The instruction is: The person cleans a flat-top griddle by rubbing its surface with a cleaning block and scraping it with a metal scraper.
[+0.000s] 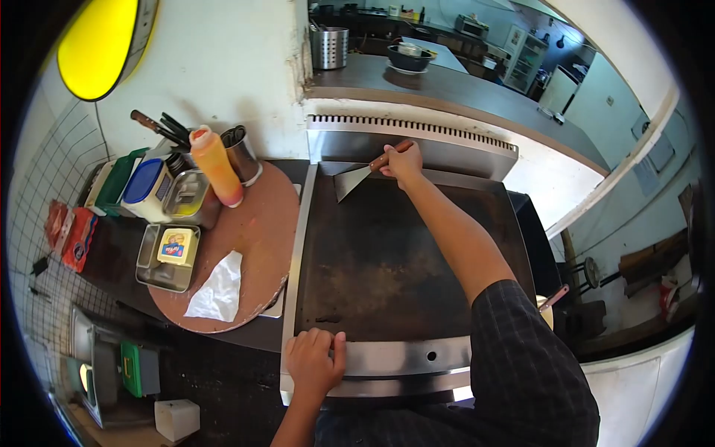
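Observation:
My right hand [404, 163] is closed around the wooden handle of a scraper [352, 182] with a wide, flaring metal blade. The blade is at the far left corner of the flat griddle [395, 261], near its back wall. Dark browned patches and a small dark bit mark the griddle surface. At the front left corner, my left hand [316, 363] lies on the metal rim, holding nothing, its fingers partly bent and its thumb apart.
Left of the griddle, a round brown board [257, 216] bears an orange squeeze bottle [216, 165], a crumpled white paper [217, 290], and a metal tray [167, 277] with a yellow-and-white pack. A blue-lidded tub [145, 186] stands behind. A counter [477, 104] runs beyond the griddle.

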Motion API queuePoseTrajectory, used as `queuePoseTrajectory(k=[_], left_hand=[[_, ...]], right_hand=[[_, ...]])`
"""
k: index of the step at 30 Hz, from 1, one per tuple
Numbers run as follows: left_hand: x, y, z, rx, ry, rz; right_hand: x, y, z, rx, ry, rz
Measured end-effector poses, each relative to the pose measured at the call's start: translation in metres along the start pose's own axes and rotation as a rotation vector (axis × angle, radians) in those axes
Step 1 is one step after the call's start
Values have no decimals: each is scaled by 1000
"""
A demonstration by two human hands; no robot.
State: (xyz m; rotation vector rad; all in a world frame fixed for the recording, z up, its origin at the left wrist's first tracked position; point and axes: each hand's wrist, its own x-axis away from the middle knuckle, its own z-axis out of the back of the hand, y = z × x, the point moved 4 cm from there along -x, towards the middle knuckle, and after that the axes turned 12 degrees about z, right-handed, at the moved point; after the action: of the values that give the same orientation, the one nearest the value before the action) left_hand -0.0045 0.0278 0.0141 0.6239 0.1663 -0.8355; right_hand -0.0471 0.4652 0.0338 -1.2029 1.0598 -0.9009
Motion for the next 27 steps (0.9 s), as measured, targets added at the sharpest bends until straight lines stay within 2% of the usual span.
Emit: queuePoseTrajectory(k=[6, 12, 16, 22, 26, 27], left_hand=[[0, 0, 1, 16, -2, 3], [-1, 0, 0, -4, -2, -10], [0, -1, -1, 10, 0, 9], [-1, 1, 2, 25, 7, 13], [-2, 1, 3, 42, 32, 10], [-2, 0, 4, 40, 32, 16]], right_hand=[[-14, -6, -28, 59, -87, 96], [3, -48, -44, 86, -156, 107], [-9, -52, -65, 152, -323, 266], [-13, -56, -92, 309, -430, 416], [-9, -55, -111, 457, -466, 662], [-2, -57, -115, 455, -472, 661]])
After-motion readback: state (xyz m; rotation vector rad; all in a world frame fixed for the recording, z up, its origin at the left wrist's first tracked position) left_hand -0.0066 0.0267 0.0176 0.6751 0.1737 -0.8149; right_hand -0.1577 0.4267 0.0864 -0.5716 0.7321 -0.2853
